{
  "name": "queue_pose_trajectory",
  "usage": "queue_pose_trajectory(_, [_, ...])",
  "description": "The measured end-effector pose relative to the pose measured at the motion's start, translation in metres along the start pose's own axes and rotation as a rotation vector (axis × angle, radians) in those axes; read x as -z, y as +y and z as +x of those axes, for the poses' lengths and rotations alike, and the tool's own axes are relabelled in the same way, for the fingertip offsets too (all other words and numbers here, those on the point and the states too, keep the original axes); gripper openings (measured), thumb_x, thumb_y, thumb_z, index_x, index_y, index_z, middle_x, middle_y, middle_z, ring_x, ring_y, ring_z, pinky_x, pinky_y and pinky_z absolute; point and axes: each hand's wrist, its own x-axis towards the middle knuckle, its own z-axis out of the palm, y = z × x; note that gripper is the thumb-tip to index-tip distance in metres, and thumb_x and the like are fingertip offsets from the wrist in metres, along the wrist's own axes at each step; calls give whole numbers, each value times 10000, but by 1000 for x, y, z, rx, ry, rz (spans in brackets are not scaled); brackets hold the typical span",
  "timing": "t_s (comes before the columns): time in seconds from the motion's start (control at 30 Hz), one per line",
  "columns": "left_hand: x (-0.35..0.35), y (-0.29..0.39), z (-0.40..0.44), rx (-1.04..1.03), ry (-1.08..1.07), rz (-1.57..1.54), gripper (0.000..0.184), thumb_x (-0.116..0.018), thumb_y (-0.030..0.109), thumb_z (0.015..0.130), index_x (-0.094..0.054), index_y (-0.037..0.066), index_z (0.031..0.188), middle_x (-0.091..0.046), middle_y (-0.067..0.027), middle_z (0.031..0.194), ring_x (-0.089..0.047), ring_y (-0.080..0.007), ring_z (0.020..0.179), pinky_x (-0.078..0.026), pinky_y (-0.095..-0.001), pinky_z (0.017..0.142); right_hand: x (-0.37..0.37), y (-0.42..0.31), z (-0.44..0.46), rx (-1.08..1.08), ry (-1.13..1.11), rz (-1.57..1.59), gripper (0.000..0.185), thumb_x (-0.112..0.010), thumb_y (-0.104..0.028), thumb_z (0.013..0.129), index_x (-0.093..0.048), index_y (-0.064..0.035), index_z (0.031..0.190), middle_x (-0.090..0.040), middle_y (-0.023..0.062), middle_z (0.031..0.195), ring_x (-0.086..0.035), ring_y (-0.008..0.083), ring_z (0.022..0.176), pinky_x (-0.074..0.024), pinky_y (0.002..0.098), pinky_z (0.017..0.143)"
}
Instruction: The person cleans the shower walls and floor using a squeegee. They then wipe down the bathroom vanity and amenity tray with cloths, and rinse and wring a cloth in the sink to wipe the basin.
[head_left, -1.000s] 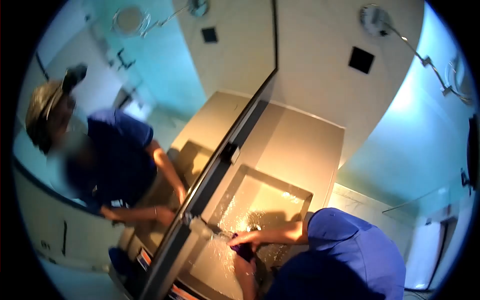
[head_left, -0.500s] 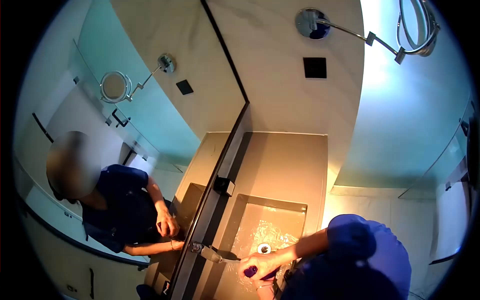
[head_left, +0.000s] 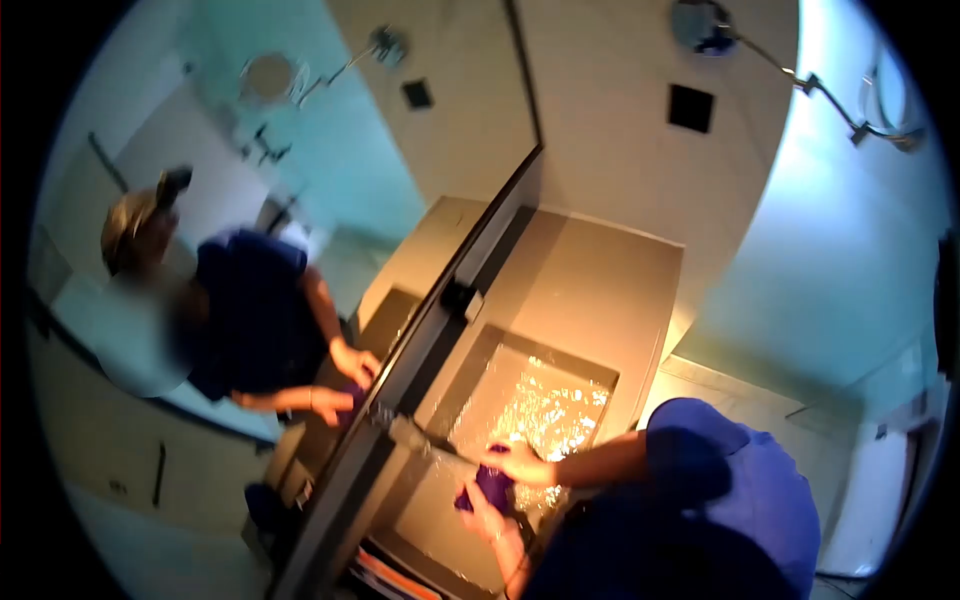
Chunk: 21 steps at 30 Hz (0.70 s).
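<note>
A dark purple cloth [head_left: 492, 487], bunched up, is held between my two hands over the sink [head_left: 480, 365], near the faucet spout [head_left: 412, 436]. My left hand [head_left: 486, 517], with a thin band at its wrist, grips the cloth from below, fingers curled round it. Against the cloth's upper side, my right hand [head_left: 522, 465] is closed on its edge. Rippling, shiny water covers the sink's bottom under the hands. Motion blurs the picture slightly.
A long mirror [head_left: 440, 260] runs beside the counter [head_left: 590, 270] and reflects a person in dark blue. A small dark box-like fitting [head_left: 462, 300] sits at its base. Orange-and-white items [head_left: 395, 578] lie at the near end. A round mirror on an arm [head_left: 885, 105] juts out.
The view has shifted and tilted. My hands have moved apart on the cloth, so more of it shows between them. The drain, visible before, is hard to make out.
</note>
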Motion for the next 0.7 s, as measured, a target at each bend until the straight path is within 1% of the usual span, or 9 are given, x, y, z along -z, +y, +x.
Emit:
queue_pose_trajectory(0.07, [15, -10, 3, -689, -65, 696, 271, -721, 131, 737, -645, 99, 995, -595, -111, 935, -584, -259, 756, -498, -390, 655, -5, 50, 35, -443, 51, 127, 196, -620, -252, 834, -601, -71, 762, -591, 37, 704, -555, 154, 612, -458, 317, 571])
queue_pose_trajectory(0.13, [3, 18, -9, -888, -109, 833, 212, -701, 111, 699, -672, 87, 907, -584, -133, 895, -585, -289, 750, -497, -384, 652, -9, 54, 33, -650, -44, 355, 198, -585, -246, 847, -561, -101, 714, -565, 22, 666, -536, 147, 601, -449, 322, 555])
queue_pose_trajectory(0.23, [6, 41, -18, -809, -277, 1017, 284, -679, 112, 635, -671, 100, 919, -595, -130, 910, -601, -309, 786, -506, -369, 689, 1, 68, 41, -949, -512, 375, 186, -551, -273, 869, -583, -102, 802, -589, 16, 747, -560, 141, 705, -470, 294, 645])
queue_pose_trajectory(0.3, [11, 41, -13, -865, -375, 1016, 298, -685, 129, 616, -676, 117, 913, -610, -124, 971, -621, -304, 810, -517, -352, 707, 7, 32, 16, -401, -743, 75, 160, -555, -247, 852, -583, -91, 882, -601, 40, 789, -576, 207, 718, -492, 327, 659])
queue_pose_trajectory(0.43, [18, 45, -8, -668, -283, 1025, 277, -712, 124, 665, -669, 122, 939, -606, -148, 1021, -629, -290, 854, -514, -352, 740, -5, 76, 62, -783, -664, 219, 97, -584, -161, 818, -587, -64, 813, -565, 16, 724, -538, 104, 633, -442, 246, 549])
queue_pose_trajectory(0.47, [21, 43, -4, -682, -282, 884, 215, -699, 149, 719, -667, 78, 920, -611, -162, 1022, -634, -235, 851, -505, -343, 754, -10, 72, 67, -649, -578, 176, 108, -596, -162, 817, -579, -65, 773, -548, 10, 683, -518, 100, 596, -425, 246, 525])
queue_pose_trajectory(0.6, [67, -23, 35, 276, -240, -51, 149, -590, 145, 865, -650, 16, 909, -646, -108, 964, -621, -205, 894, -504, -337, 787, -19, 44, 62, -202, -353, 59, 162, -627, -149, 819, -563, -59, 700, -511, -9, 615, -472, 81, 539, -387, 238, 490])
queue_pose_trajectory(0.67, [56, -10, 27, 479, -129, -235, 188, -561, 157, 895, -628, -5, 965, -644, -99, 971, -613, -198, 916, -506, -339, 797, -20, 38, 55, -31, -337, 0, 157, -639, -139, 819, -557, -56, 713, -501, -24, 623, -452, 66, 558, -379, 233, 499])
queue_pose_trajectory(0.7, [45, -6, 19, 415, -96, -224, 221, -556, 180, 903, -612, -7, 1008, -639, -96, 991, -609, -197, 926, -508, -340, 797, -22, 35, 49, 54, -344, -38, 156, -647, -136, 817, -551, -56, 724, -491, -35, 625, -435, 56, 569, -373, 231, 502])
